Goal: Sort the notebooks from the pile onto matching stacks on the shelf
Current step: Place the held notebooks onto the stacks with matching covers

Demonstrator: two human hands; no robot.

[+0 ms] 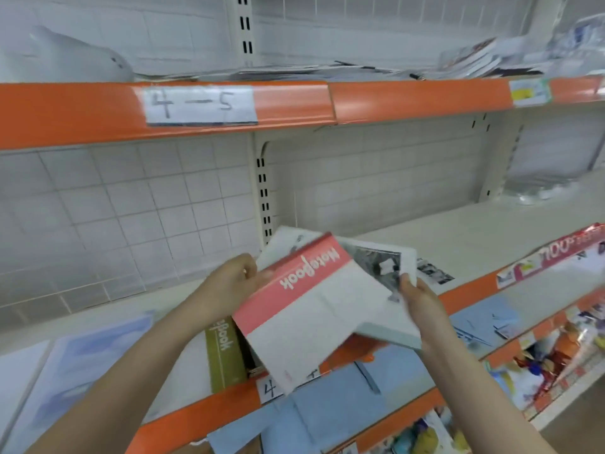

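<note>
My left hand (234, 283) pinches the pink notebook (307, 309), my right hand (422, 299) grips the pile (386, 267); the olive stack (224, 352) lies below-left, nearer my left

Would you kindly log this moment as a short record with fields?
left hand: left hand grips the red-banded white notebook at its top edge
right hand: right hand holds the grey-covered notebooks underneath
on shelf: olive-green notebook lying flat on the cream shelf with orange edge
label above: white paper tag reading 4-5
</note>
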